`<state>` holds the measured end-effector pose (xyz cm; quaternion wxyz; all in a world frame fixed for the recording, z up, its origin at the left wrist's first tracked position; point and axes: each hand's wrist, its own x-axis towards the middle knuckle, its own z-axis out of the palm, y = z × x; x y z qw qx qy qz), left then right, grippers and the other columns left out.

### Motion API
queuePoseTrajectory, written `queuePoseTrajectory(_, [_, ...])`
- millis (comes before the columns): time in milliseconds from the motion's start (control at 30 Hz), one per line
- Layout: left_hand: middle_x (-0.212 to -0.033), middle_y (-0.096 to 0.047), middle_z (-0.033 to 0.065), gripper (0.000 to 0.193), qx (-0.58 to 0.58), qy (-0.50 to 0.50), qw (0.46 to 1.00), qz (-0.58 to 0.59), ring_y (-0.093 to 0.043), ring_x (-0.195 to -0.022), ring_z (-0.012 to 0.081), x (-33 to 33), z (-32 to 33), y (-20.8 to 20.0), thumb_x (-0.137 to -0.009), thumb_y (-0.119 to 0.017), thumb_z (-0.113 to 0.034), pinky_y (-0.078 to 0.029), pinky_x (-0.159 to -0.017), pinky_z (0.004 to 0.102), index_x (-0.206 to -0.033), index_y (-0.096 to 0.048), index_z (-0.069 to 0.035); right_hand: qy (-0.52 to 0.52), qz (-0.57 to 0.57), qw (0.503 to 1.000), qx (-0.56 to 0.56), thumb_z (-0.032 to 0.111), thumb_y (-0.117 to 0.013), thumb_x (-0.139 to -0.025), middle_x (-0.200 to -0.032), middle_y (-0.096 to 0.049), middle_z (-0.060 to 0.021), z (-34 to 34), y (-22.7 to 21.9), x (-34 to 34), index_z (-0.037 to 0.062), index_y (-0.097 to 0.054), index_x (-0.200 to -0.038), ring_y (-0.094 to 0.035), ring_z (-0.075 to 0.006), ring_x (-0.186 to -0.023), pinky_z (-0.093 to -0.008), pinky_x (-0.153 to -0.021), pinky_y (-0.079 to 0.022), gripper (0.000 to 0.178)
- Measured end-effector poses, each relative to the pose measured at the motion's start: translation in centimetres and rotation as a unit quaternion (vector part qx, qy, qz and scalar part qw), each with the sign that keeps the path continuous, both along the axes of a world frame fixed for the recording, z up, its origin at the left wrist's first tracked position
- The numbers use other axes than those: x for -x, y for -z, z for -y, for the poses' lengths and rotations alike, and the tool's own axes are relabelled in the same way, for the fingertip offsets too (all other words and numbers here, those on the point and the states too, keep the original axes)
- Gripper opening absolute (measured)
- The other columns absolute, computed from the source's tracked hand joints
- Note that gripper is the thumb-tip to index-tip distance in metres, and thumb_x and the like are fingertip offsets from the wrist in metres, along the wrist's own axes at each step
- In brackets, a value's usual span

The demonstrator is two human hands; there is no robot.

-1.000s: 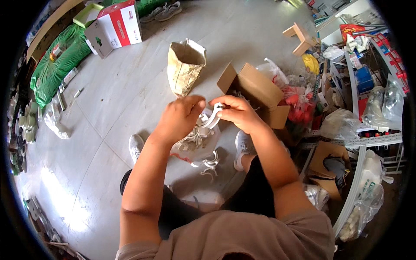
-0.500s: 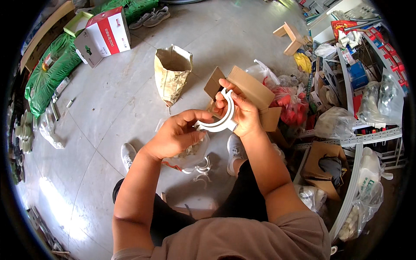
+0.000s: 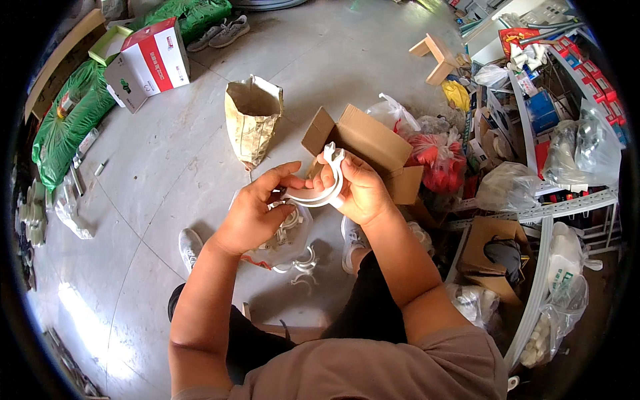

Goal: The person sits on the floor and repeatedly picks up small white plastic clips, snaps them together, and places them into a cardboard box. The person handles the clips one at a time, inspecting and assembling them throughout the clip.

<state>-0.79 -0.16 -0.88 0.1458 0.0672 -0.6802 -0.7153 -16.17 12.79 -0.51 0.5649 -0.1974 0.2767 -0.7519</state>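
Note:
A white C-shaped plastic pipe clamp (image 3: 319, 199) is between my hands, above the floor. My right hand (image 3: 367, 194) is closed round its right side, the thumb near the upper end. At the clamp's left end, my left hand (image 3: 253, 210) has its fingers curled and thumb below; exactly how they grip is partly hidden. Beneath my hands sits a clear plastic bag (image 3: 303, 235) containing several white clamps. A few loose white clamps (image 3: 305, 259) lie beside it on the floor, between my shoes.
Just beyond my right hand stands an open cardboard box (image 3: 373, 137). A worn paper sack (image 3: 250, 127) stands ahead. Red-filled plastic bags (image 3: 437, 157) and a cluttered metal rack (image 3: 567, 208) line the right side. A small wooden stool (image 3: 437, 57) is farther off.
The clamp has turned in my hands and come slightly left, its upper end now pointing up. My left fingers have shifted along its left end. The whole view has moved a little.

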Motion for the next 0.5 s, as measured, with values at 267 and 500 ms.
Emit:
queuePoseTrajectory(267, [-0.104,-0.052,0.0052,0.038,0.026,-0.048,0.997,-0.046,-0.049,-0.096,0.0130,0.0,0.4,0.3,-0.076,-0.054,0.003,-0.038,-0.086,0.0267,-0.113,-0.046,-0.002,0.012,-0.012,0.998,-0.052,0.022,-0.051,-0.084,-0.066,-0.055,-0.0076,0.1,0.0,-0.8,-0.0012,-0.053,-0.095,-0.049,-0.0158,-0.057,-0.0308,-0.070,-0.040,0.026])
queuePoseTrajectory(500, [-0.079,-0.050,-0.0029,0.017,-0.120,-0.102,0.988,-0.001,-0.043,-0.075,0.0062,0.0,0.2,-0.4,-0.089,-0.049,-0.020,-0.036,-0.068,0.0203,-0.088,-0.053,-0.003,0.031,-0.074,0.988,-0.129,0.017,-0.053,-0.083,-0.066,-0.056,-0.0079,0.6,-0.1,-2.9,0.0008,-0.054,-0.084,-0.048,-0.0107,-0.053,-0.0206,-0.052,-0.037,0.016])
